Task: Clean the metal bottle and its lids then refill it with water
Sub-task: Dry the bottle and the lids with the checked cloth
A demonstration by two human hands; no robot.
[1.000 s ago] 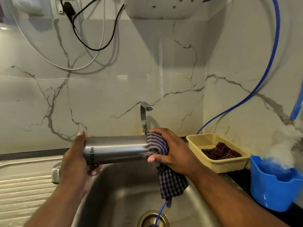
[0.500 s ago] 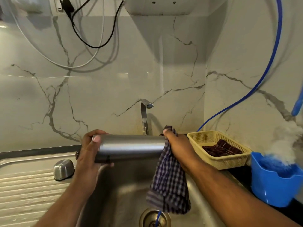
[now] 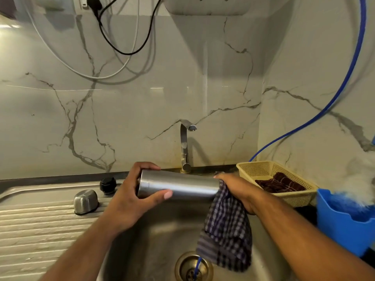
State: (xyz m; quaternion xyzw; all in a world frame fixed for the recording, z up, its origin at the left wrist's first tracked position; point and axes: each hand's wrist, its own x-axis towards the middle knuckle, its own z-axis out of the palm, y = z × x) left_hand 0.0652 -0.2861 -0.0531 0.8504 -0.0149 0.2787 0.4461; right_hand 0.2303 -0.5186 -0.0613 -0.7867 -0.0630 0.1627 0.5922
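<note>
- leaving the domed steel cap (image 3: 85,201) sitting on the ribbed drainboard (image 3: 40,230), left of the sink bowl, and the black inner lid (image 3: 108,185) standing just behind it, both well apart from the bottle.
- gripping the metal bottle (image 3: 182,186) at its left end with the left hand (image 3: 127,199), curling the fingers (image 3: 146,166) over the top and pressing the thumb up from below.
- holding the bottle level above the sink bowl (image 3: 154,250), running its long axis left to right, just in front of the tap (image 3: 185,147); seeing no water coming from the spout.
- clenching the checked cloth (image 3: 227,236) in the right hand (image 3: 237,189), bunching it against the bottle's right end and letting the rest hang down toward the drain (image 3: 192,266).
- judging this as wiping the body dry, with lids and refilling not yet dealt with.
- weighing the coming stroke: cloth and right hand sitting at the right end, in line with the axis, so probably sweeping leftward along the bare barrel toward the left hand, or twisting the bottle inside the cloth.
- not being able to tell which end carries the mouth, both ends being covered.
- passing over, further right, a yellow basket (image 3: 253,169) holding a dark rag (image 3: 280,183), then a blue tub (image 3: 345,226) at the edge.
</note>
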